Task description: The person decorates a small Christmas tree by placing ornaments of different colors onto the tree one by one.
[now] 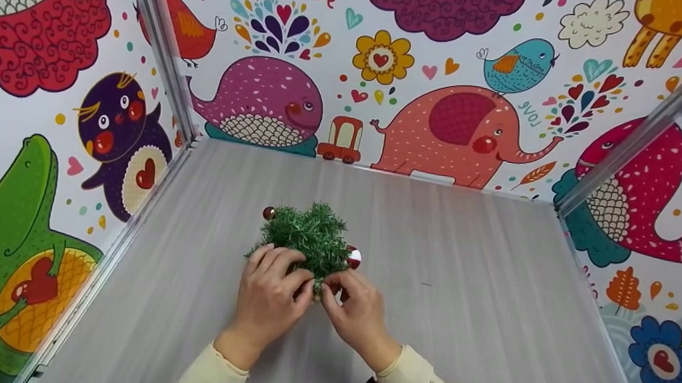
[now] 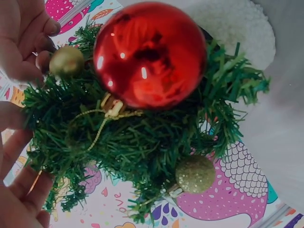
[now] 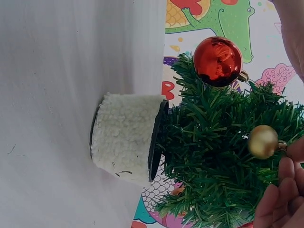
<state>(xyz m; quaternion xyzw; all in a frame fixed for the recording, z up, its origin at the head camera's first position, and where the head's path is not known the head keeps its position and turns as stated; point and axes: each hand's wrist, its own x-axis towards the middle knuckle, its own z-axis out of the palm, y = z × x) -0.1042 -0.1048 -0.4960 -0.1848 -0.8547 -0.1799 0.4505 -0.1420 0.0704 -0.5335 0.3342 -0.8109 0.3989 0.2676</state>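
A small artificial Christmas tree (image 1: 308, 234) stands between the two hands, its fleecy white pot (image 3: 127, 137) on the table. My left hand (image 1: 272, 289) is at the tree's near left side, thumb and index finger pinching a branch tip. From the near right, my right hand (image 1: 359, 308) pinches the cap of a smooth gold ball (image 3: 262, 141) against the branches. A large shiny red ball (image 2: 151, 54) hangs on the tree, and a glittery gold ball (image 2: 195, 173) is on another branch. The hands hide the gold ball's loop.
The grey wood-grain table (image 1: 477, 312) is enclosed by cartoon-printed wall panels (image 1: 449, 54) with metal corner posts (image 1: 166, 50). A small dark thread (image 1: 426, 284) lies on the table right of the tree. Another ball (image 1: 269, 213) is at the tree's far left.
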